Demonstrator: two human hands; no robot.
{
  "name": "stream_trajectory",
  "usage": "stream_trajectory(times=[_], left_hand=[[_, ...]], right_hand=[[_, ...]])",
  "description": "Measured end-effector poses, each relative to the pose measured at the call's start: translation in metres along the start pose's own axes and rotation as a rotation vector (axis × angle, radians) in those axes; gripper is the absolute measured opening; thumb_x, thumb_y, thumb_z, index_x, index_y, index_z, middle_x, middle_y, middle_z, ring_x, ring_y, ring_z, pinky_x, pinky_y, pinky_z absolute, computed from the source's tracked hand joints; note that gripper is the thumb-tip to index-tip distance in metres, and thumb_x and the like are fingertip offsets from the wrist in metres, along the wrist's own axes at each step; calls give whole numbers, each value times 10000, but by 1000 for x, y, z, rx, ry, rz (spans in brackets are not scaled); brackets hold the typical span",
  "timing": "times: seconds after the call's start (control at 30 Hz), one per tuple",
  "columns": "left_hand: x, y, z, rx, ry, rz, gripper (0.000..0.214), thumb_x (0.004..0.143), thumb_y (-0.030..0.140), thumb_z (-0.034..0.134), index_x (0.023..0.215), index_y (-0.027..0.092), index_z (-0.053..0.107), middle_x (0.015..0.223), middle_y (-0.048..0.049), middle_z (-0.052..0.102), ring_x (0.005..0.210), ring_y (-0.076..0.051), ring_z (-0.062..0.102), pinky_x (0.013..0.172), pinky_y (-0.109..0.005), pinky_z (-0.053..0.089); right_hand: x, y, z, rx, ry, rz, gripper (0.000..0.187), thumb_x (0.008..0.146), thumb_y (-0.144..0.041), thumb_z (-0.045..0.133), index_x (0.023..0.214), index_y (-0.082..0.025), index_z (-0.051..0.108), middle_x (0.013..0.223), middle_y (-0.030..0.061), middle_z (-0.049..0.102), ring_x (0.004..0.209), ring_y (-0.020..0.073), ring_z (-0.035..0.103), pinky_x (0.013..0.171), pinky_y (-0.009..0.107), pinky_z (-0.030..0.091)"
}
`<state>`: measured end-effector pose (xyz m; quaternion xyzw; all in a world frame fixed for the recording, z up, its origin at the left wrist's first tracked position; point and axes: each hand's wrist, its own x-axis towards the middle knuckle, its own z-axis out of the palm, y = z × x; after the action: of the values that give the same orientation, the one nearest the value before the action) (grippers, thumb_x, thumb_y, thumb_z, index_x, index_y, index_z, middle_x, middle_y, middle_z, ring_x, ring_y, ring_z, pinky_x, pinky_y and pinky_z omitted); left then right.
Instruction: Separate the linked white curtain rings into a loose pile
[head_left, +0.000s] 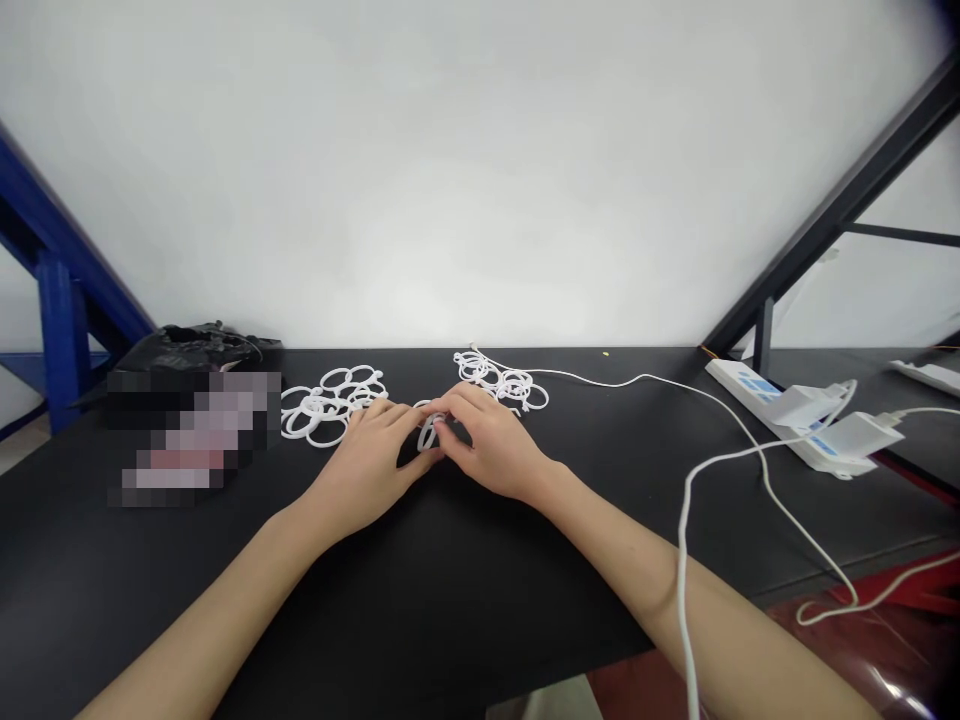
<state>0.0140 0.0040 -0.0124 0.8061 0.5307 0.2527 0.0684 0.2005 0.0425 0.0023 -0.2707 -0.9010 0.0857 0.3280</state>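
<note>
From the left we see a black bundle (191, 400) on the black table (360, 620), partly blurred, so we cannot tell what it is. Beside it lies 1 pile of white plastic rings (330, 405). In the middle, our left hand (367, 465) and right hand (491, 445) meet, their fingers curled narrowly and holding 1 white ring (429, 432) between them, just in front of a 2nd pile (495, 382). Further right, a white cable (622, 380) runs near a white power strip (750, 385) with 2 plugged adapters (862, 435).
</note>
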Motion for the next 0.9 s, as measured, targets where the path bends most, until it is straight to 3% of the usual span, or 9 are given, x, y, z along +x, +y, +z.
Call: stream_trajectory(times=[0.17, 0.3, 0.53, 0.73, 0.9], left_hand=[[1, 1, -4, -32, 70, -10, 394, 908, 470, 559, 1236, 256, 607, 965, -35, 644, 972, -254, 502, 934, -452, 411], [1, 1, -7, -32, 116, -19, 451, 875, 509, 609, 1234, 235, 615, 1017, -48, 631, 989, -254, 497, 927, -437, 418], [2, 5, -10, -97, 56, -77, 468, 834, 557, 647, 1213, 284, 619, 983, -23, 616, 963, -247, 498, 843, -390, 442], [3, 10, -10, -118, 32, -95, 385, 805, 501, 700, 1101, 260, 647, 936, -19, 620, 952, -255, 487, 862, -414, 429], [3, 12, -9, -135, 16, -92, 327, 820, 478, 683, 1055, 253, 649, 952, -25, 625, 957, -254, 490, 841, -399, 444]], right_hand=[[0, 1, -1, 150, 59, 69, 226, 968, -237, 472, 1139, -201, 615, 983, 58, 625, 915, 160, 595, 841, 316, 512], [1, 3, -1, 242, 80, 159, 175, 961, -318, 538, 1043, -212, 651, 935, 34, 652, 840, 142, 610, 769, 289, 508], [0, 1, 1, 366, 102, 227, 162, 942, -290, 575, 1063, -216, 656, 940, 14, 716, 807, 123, 644, 706, 252, 492], [2, -1, 5, 384, 105, 257, 107, 932, -217, 569, 852, -197, 637, 811, -14, 698, 657, 94, 589, 646, 227, 465], [2, -3, 8, 353, 101, 269, 136, 938, -204, 555, 835, -208, 645, 804, -24, 704, 677, 94, 612, 667, 220, 474]])
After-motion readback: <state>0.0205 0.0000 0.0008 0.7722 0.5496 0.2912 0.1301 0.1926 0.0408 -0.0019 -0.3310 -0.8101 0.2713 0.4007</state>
